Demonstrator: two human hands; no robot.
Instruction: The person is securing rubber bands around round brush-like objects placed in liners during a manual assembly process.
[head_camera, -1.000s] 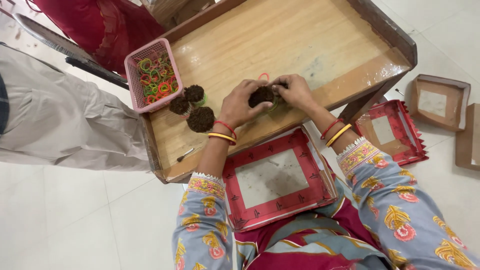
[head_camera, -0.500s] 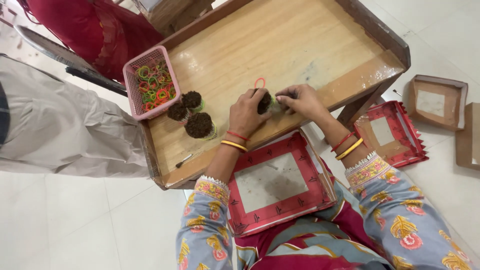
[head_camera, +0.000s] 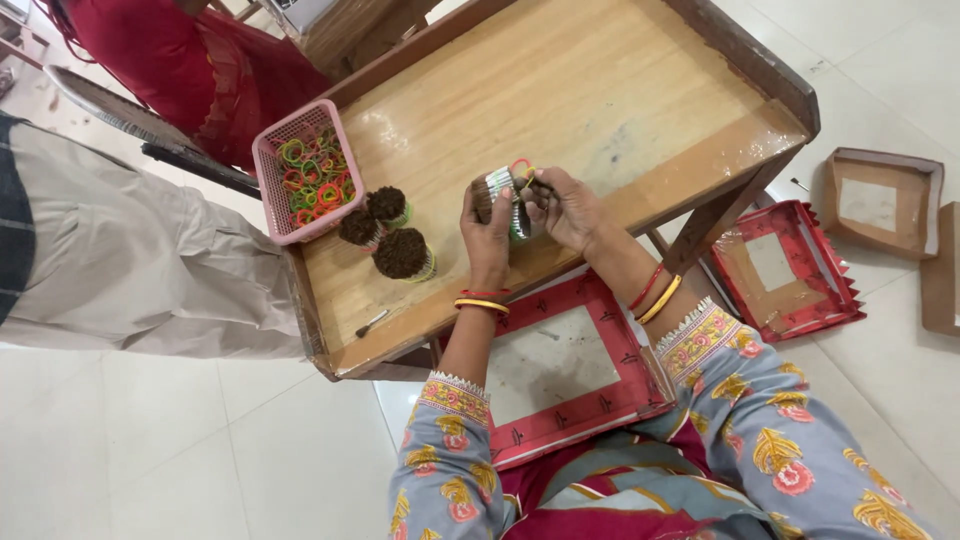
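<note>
Your left hand (head_camera: 487, 235) is closed around a bundle (head_camera: 497, 192) of thin brown sticks, gripping it from the side and holding it just above the tray (head_camera: 600, 90). Your right hand (head_camera: 565, 208) pinches at the bundle's other side, fingers curled in; a red band (head_camera: 521, 167) loops up between your two hands, and green bands already ring the bundle. Three more bundles (head_camera: 402, 253) stand upright on the tray to your left, close together, each with a band near its base. Just beyond them sits a pink basket (head_camera: 270, 190) of coloured bands, touching the tray's left wall. A red box lid (head_camera: 610, 395) lies in your lap under your forearms.
</note>
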